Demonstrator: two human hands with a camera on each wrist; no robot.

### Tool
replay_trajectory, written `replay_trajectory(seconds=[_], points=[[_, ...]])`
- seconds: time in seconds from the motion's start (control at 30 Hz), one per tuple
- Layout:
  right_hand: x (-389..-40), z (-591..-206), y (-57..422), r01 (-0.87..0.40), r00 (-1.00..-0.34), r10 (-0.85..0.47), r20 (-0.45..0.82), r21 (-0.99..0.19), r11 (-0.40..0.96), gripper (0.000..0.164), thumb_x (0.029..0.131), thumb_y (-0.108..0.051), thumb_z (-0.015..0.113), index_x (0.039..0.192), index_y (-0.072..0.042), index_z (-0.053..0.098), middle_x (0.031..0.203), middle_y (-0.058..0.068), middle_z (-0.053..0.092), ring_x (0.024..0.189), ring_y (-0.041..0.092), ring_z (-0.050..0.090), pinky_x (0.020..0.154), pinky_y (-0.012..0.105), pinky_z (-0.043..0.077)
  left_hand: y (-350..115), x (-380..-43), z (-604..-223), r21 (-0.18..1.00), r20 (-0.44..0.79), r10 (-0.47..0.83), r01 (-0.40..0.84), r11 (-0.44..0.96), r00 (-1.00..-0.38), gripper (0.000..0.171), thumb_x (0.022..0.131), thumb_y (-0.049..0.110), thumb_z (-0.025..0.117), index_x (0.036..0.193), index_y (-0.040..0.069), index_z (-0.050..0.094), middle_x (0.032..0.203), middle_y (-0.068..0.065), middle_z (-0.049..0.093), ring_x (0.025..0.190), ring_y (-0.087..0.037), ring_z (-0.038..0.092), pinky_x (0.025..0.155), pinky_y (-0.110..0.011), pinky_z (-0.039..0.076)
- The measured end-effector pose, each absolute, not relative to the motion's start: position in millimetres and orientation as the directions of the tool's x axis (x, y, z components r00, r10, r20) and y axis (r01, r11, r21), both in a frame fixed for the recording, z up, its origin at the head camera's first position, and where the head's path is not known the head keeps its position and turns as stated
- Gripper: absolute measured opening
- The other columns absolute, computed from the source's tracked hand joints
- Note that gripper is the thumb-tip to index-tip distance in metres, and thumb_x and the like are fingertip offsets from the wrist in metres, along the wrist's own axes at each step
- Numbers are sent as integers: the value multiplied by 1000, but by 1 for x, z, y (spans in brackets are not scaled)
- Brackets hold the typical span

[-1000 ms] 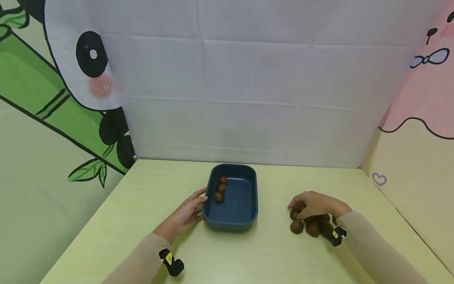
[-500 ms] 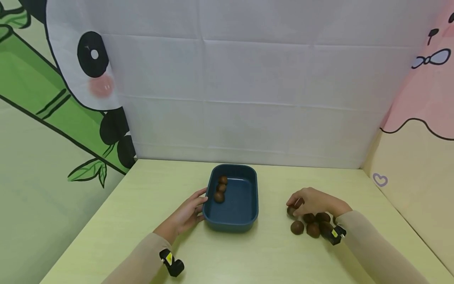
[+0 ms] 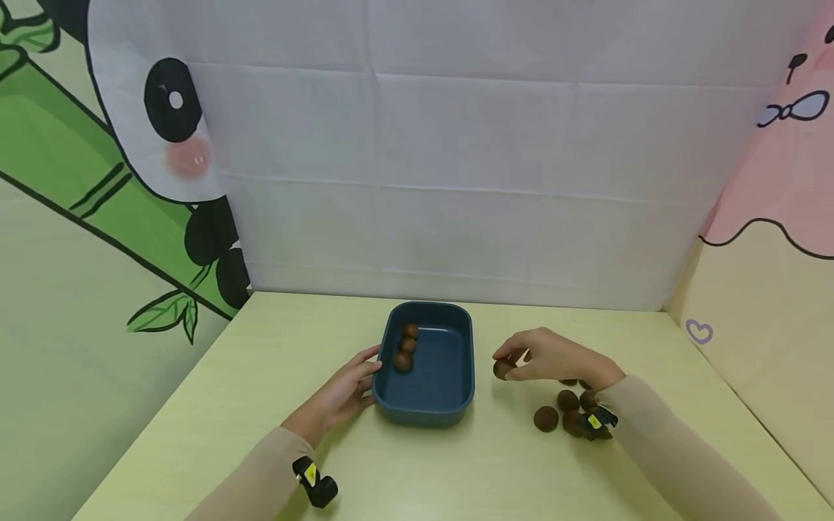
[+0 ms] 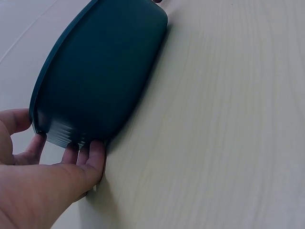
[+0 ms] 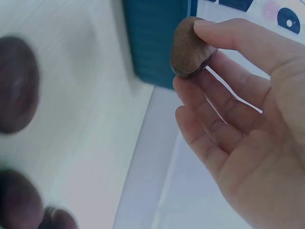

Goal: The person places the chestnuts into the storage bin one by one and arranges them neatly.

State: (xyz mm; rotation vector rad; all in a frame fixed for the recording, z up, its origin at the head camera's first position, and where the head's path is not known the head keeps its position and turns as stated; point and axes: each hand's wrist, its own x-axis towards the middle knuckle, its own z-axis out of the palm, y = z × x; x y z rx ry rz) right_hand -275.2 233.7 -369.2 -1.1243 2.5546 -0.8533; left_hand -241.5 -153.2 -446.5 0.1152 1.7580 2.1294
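In the head view my right hand (image 3: 554, 356) pinches a chestnut (image 3: 504, 369) between thumb and fingertips, raised over the table to the right of a dark blue rectangular box (image 3: 423, 417). The right wrist view shows this brown chestnut (image 5: 190, 47) with a matte face and a darker lower edge. My left hand (image 3: 342, 394) touches the box's left side with its fingers spread. In the left wrist view its fingertips (image 4: 96, 148) lie against the outer wall of the box (image 4: 95, 71). Inside the box, 3 chestnuts (image 3: 404, 362) form a row along the left wall.
Several more chestnuts (image 3: 546, 419) lie on the pale yellow table (image 3: 456, 477) below the right forearm, which partly hides them. A white backdrop (image 3: 456, 181) rises behind the table. Printed side panels (image 3: 749, 304) border it left and right.
My right hand has lifted a chestnut from the group and carried it left toward the box. The left hand and the box have stayed where they were.
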Motion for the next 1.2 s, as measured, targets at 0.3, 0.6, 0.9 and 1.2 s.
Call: replay_trajectory(seconds=[0.3, 0.6, 0.9, 1.2], points=[[-278, -364, 192, -659, -630, -770, 106, -596, 458, 32, 93, -20, 73, 122, -9, 71, 111, -9, 69, 99, 10, 66, 89, 49, 53, -153, -242, -446, 960, -177, 335, -237, -146, -926, 59, 107, 21, 43, 160, 13, 17, 152, -25, 36, 130, -33, 49, 103, -47, 42], [-280, -381, 149, -715, -579, -797, 172, -577, 395, 35, 93, -22, 74, 123, -4, 70, 112, -3, 69, 96, 9, 66, 86, 39, 55, -153, -242, -448, 959, -180, 339, -241, -149, -924, 58, 108, 22, 43, 160, 14, 18, 152, -25, 37, 130, -33, 50, 103, -47, 42], [-280, -394, 112, -752, -605, -772, 192, -458, 475, 31, 91, -25, 76, 118, -10, 74, 109, -2, 70, 82, 9, 61, 73, 24, 50, -155, -242, -447, 959, -177, 344, -240, -150, -922, 62, 107, 23, 46, 160, 14, 17, 150, -25, 39, 130, -32, 50, 102, -46, 43], [-284, -407, 81, -728, -636, -758, 147, -441, 525, 31, 90, -24, 78, 116, -9, 74, 91, -5, 69, 64, 3, 50, 57, 20, 41, -156, -241, -445, 959, -177, 369, -244, -145, -913, 59, 109, 22, 41, 161, 13, 15, 154, -25, 35, 133, -33, 47, 107, -49, 38]])
